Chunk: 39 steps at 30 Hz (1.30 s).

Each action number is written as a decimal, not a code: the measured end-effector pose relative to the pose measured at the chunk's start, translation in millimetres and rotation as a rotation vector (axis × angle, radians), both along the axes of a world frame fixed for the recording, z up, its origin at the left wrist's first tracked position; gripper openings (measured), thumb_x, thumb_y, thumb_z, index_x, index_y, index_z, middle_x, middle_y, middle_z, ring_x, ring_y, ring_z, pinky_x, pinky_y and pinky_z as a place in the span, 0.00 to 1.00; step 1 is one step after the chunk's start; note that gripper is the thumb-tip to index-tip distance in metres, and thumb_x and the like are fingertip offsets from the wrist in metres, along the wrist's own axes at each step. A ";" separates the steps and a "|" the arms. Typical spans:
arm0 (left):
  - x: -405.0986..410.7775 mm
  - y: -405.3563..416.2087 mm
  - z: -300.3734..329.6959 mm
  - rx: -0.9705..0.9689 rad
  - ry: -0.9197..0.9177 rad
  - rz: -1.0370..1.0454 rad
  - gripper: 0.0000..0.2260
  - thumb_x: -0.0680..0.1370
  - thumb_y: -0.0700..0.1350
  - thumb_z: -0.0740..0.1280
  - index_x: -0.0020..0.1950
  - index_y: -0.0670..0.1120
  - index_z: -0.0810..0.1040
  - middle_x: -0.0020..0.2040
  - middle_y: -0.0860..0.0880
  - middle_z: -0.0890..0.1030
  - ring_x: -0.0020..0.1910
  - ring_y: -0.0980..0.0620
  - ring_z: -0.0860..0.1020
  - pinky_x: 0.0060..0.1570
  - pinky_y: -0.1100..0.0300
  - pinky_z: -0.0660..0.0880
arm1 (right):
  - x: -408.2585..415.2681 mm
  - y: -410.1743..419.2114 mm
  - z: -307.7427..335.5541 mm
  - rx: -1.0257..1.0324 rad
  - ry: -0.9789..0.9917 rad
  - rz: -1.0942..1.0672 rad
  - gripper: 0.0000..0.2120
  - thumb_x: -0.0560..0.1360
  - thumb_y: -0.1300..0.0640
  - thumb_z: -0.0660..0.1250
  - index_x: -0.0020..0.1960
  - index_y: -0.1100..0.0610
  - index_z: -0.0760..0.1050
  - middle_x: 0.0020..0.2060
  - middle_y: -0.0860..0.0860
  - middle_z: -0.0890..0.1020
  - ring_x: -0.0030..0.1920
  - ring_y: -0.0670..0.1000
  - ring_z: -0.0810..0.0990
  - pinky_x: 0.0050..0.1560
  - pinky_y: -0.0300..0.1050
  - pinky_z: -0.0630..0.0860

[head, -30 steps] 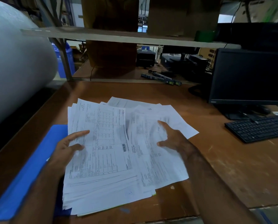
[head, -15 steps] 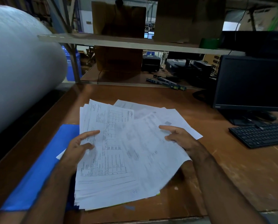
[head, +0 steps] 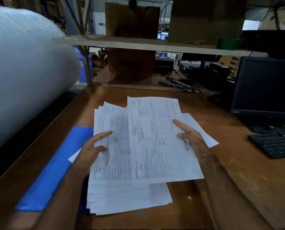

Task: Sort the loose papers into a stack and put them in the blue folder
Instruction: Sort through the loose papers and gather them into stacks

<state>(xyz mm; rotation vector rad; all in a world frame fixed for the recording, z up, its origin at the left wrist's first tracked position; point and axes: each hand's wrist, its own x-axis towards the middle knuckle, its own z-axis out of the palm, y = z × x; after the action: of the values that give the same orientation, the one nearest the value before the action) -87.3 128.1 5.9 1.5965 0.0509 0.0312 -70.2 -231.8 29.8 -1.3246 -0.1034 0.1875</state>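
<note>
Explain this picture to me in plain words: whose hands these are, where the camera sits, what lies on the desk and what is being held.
There is no machine here: a person works with bare hands, and the one camera sits on their head, looking forward and down. The right hand holds a printed sheet by its right edge, over the others. The left hand presses on the stack of papers, which is fanned out rather than squared. One more sheet peeks out beyond the right hand. The blue folder lies on the desk at the left, partly under the stack. To the right stand a dark monitor and a keyboard; a big white roll fills the left.
</note>
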 end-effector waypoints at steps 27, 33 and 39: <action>15.9 26.8 -7.8 0.019 -0.121 0.005 0.23 0.76 0.28 0.67 0.58 0.53 0.86 0.65 0.52 0.82 0.64 0.51 0.80 0.55 0.59 0.79 | 42.7 67.5 -58.9 -1.461 -0.350 -0.076 0.26 0.84 0.36 0.49 0.79 0.40 0.60 0.79 0.46 0.64 0.78 0.51 0.62 0.76 0.59 0.56; 6.8 53.6 5.1 -0.031 -0.173 0.150 0.20 0.77 0.26 0.64 0.64 0.43 0.81 0.68 0.49 0.79 0.58 0.58 0.79 0.42 0.71 0.79 | 16.8 11.6 -61.3 -1.533 -0.387 -0.232 0.26 0.76 0.27 0.54 0.56 0.47 0.74 0.55 0.45 0.80 0.56 0.49 0.79 0.65 0.55 0.71; 4.3 63.7 2.5 -0.065 -0.158 0.190 0.21 0.76 0.26 0.64 0.64 0.43 0.81 0.67 0.51 0.79 0.60 0.56 0.79 0.42 0.72 0.79 | 0.6 -17.5 -45.8 -1.628 -0.319 -0.291 0.17 0.72 0.38 0.64 0.54 0.46 0.73 0.55 0.46 0.81 0.51 0.48 0.77 0.55 0.44 0.76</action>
<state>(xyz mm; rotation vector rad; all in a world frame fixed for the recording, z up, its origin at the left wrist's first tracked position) -83.1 191.9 8.4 1.5157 0.0792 0.3002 -69.6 -249.3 -16.1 -2.9606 -0.0026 -0.2852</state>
